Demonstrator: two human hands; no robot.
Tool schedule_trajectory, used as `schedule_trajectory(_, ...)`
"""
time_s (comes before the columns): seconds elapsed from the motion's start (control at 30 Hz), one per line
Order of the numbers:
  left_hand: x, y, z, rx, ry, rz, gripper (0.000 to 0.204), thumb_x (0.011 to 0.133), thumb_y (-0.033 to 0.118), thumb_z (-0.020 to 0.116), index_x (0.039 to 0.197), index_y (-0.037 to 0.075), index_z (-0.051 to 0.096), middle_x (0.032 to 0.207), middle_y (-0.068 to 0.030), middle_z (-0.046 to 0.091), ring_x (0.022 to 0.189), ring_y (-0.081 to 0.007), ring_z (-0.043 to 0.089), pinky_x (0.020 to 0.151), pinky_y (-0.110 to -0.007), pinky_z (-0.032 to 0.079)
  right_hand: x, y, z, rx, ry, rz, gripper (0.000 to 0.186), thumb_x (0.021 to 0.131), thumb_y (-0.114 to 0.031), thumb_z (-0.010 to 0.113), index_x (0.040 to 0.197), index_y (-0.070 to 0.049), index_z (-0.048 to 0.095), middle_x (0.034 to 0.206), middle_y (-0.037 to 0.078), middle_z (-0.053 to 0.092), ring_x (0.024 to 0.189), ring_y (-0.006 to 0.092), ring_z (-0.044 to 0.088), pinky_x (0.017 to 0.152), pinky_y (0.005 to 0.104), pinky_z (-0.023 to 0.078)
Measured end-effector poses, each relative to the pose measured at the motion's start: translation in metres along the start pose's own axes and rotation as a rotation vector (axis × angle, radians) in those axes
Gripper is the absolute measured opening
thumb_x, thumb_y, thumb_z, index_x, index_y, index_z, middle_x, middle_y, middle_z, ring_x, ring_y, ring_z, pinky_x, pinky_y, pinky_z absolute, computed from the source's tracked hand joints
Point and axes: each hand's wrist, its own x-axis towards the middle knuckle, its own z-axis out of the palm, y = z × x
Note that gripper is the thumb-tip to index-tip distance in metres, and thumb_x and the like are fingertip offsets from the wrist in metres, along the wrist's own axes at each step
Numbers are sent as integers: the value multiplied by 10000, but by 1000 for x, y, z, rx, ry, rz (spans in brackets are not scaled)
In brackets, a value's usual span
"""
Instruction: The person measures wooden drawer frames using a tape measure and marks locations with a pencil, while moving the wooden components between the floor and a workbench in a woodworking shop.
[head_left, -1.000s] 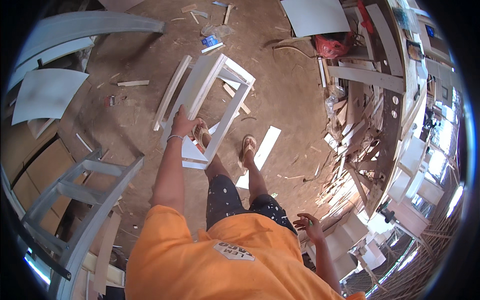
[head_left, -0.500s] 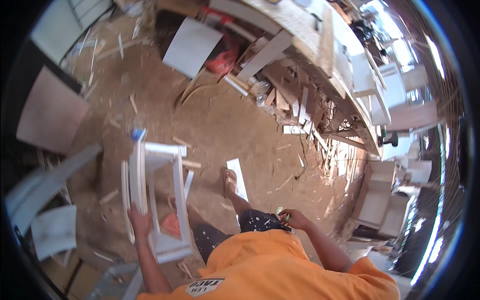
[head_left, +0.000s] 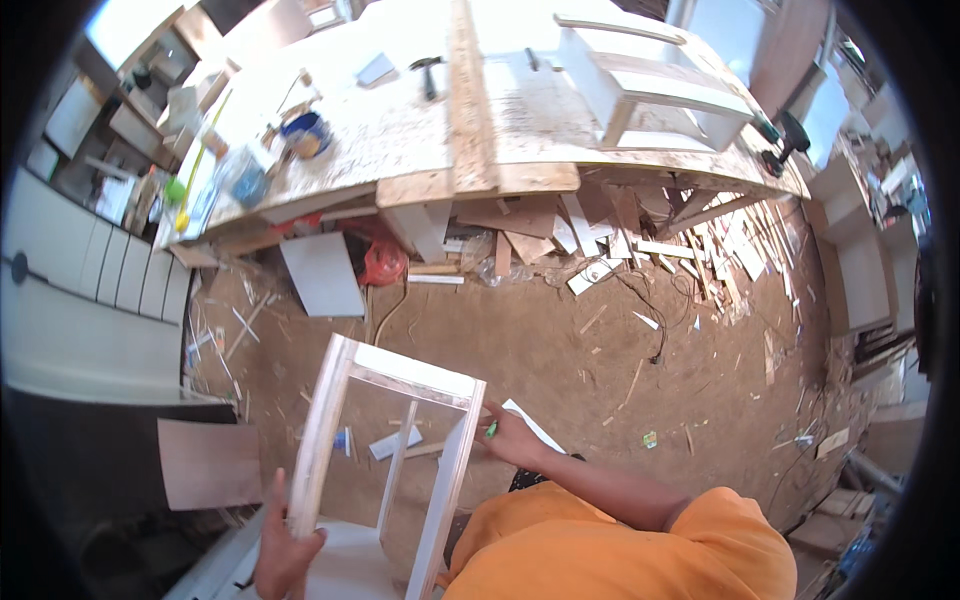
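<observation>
A small white wooden cabinet frame [head_left: 415, 373] is held up in front of me, tilted, with bare wood along its edges. My left hand [head_left: 283, 548] grips its left side rail low down, thumb on the inner side and fingers outside. At the frame's upper right corner, my right hand [head_left: 518, 440] has its fingers against the edge. A small green object [head_left: 491, 429], too small to name, is pinched in that same hand. The lower end of the frame runs out of the picture at the bottom.
Ahead stands a long white-topped workbench [head_left: 340, 165] bearing a hammer [head_left: 428, 78], a blue tin [head_left: 305, 135], a similar white frame [head_left: 660, 85] and a drill [head_left: 788, 145]. Wood offcuts [head_left: 530, 225] and a cord [head_left: 655, 335] lie beneath and before it. A pale panel [head_left: 208, 463] stands left.
My view has swung round to face the workbench. The cabinet frame has come up off the floor in my left hand, and my right hand has moved from my side to its corner.
</observation>
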Motion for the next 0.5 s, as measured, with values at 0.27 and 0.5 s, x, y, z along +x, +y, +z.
schedule_trajectory(0.27,-26,288,-62,289,-3,293,765,617,156,758,1320,-56,540,1073,-174,677,1040,-272,629,969,-376,476,-142,-106,-166,964,-407,-461,652,928,-252,673,1442,29,387,1305,211,542,1117,271,634,948,430,584)
schedule_trajectory(0.5,-35,399,-64,602,471,462,911,562,121,744,1418,-17,466,1253,-205,582,1177,-318,590,1037,-392,436,-212,-175,-265,572,165,-730,662,919,-353,703,1375,53,445,1194,184,620,937,227,699,739,322,611)
